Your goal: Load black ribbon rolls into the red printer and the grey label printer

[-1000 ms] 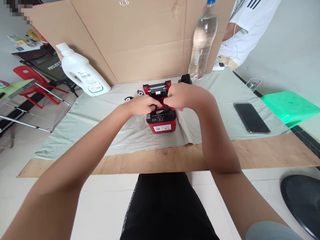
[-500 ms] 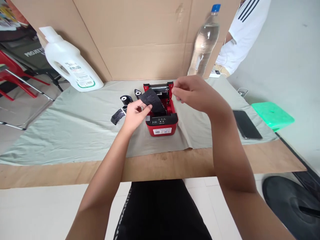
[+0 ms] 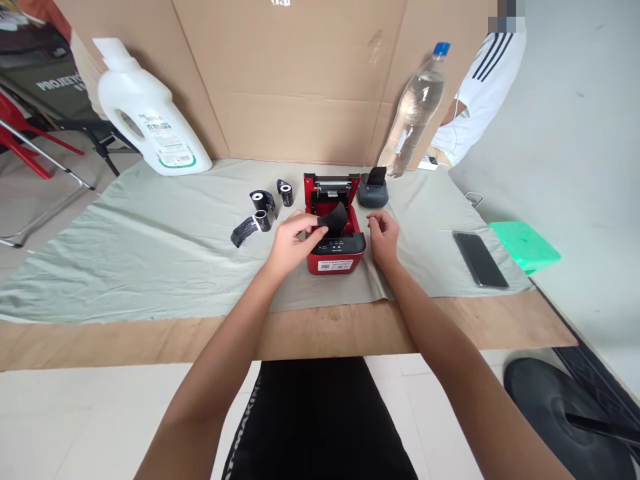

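A small red label printer (image 3: 335,265) with a black front panel stands on the cloth, its lid raised. My left hand (image 3: 293,245) pinches the edge of a black strip (image 3: 336,217) that curves up out of the printer's open bay. The strip's lower end is hidden inside. My right hand (image 3: 384,237) rests low beside the printer's right side, fingers curled in; whether anything is in them I cannot make out. Behind that hand sits a small dark device (image 3: 373,195) with a black piece sticking up. Several small rolls of black film (image 3: 259,200) lie left of the printer.
A white jug (image 3: 150,120) stands at the back left, a water bottle (image 3: 413,117) at the back right, both before a cardboard panel (image 3: 295,127). A phone (image 3: 480,259) lies to the right, with a green stool (image 3: 525,247) beyond. Another person's white sleeve (image 3: 487,73) shows behind.
My right hand has dropped from above the printer to its right side, revealing the dark device. My left hand keeps the black strip, now lower and curled over the bay. The view has shifted slightly.
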Demonstrator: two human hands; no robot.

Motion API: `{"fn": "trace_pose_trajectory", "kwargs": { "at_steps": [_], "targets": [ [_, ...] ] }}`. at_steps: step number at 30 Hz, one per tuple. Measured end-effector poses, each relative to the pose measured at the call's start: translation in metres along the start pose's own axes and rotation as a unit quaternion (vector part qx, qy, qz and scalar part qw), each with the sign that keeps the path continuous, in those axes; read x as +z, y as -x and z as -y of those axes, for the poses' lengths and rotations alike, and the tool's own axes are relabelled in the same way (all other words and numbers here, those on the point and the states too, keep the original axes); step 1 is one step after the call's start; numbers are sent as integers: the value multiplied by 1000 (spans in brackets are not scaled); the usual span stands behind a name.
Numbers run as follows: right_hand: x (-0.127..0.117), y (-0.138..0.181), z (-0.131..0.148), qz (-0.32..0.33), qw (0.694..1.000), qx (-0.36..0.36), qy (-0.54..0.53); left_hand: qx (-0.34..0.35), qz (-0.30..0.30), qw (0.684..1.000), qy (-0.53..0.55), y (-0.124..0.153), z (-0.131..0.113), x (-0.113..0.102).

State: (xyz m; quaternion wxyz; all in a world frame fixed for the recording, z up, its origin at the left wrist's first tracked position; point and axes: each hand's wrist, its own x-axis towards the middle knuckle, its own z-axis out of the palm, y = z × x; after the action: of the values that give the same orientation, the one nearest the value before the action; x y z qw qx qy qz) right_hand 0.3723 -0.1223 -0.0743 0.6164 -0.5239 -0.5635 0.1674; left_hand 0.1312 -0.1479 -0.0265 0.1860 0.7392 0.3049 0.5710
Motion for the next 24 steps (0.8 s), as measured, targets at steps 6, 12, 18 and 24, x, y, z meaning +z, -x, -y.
{"fn": "trace_pose_trajectory", "kwargs": {
  "at_steps": [6, 12, 18, 24],
  "targets": [
    [1, -2, -10, 12, 998, 34, -47, 154, 33, 987, -36, 5, -13, 2],
    [2, 0, -10, 86, 992, 42, -83, 233, 49, 969, -66, 12, -14, 9],
    [8, -1, -7, 139, 982, 46, -121, 243, 55, 962, -108, 14, -13, 6],
    [8, -1, 8, 195, 980, -26, -13, 255, 34, 961, -100, 13, -13, 2]
  ]
}}
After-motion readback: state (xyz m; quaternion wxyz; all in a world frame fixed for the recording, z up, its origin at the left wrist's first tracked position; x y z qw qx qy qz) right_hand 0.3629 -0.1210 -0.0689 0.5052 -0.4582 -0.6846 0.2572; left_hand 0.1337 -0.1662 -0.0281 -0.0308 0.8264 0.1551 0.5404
